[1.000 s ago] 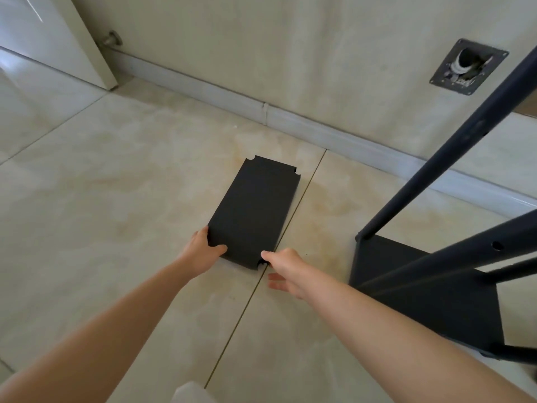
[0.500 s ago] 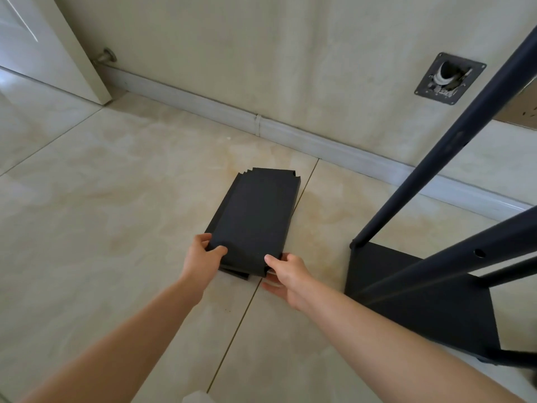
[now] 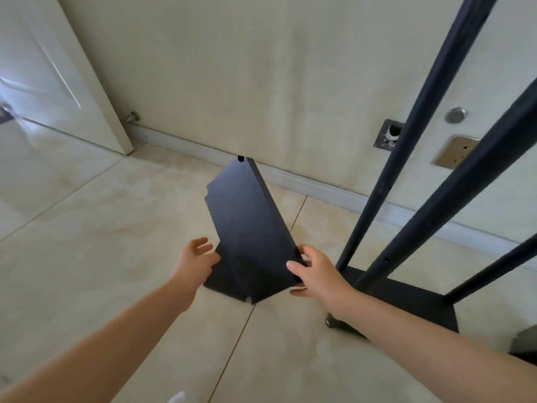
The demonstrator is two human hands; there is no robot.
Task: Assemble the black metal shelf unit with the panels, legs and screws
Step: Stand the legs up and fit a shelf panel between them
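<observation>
A black metal shelf panel [image 3: 247, 222] with notched corners is lifted off the floor, tilted up with its far end raised toward the wall. My right hand [image 3: 315, 270] grips its near right corner. My left hand [image 3: 194, 261] hovers at the panel's near left side with fingers spread and holds nothing. Under the lifted panel another black panel [image 3: 229, 282] lies flat on the tiles. To the right stands the partly built shelf unit, with a black base panel [image 3: 406, 301] and black legs [image 3: 421, 117] rising from it.
The floor is beige tile with a white baseboard [image 3: 319, 187] along the wall. A white door [image 3: 58, 68] with a doorstop [image 3: 132, 116] is at the left. On the wall sit a dark metal plate [image 3: 389, 135] and a gold socket [image 3: 456, 152].
The top panel has been lifted from the stack and tilted up. My left hand has let go of it, while my right hand keeps hold of its corner. The view has risen.
</observation>
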